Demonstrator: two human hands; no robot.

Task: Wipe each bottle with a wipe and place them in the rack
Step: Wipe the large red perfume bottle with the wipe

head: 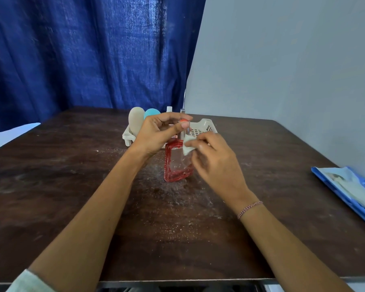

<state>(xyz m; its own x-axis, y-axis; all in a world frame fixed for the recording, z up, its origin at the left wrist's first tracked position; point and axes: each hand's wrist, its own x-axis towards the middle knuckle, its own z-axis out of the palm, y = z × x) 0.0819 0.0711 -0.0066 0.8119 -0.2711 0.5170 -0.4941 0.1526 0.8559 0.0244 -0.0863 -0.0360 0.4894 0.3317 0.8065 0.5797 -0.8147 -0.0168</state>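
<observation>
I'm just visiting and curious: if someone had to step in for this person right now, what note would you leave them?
Left hand: grip on the top of the red-edged bottle, which stands on the table.
Right hand: pressing a wipe against the bottle's shoulder.
Rack: behind the hands, already holding a beige bottle and a blue one.
Left: finish wiping, then rack this bottle.

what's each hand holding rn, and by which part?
Left hand steadies the red-edged clear bottle by its top, fingers around the cap and neck. Right hand pinches a folded wipe against the bottle's upper right shoulder.
</observation>
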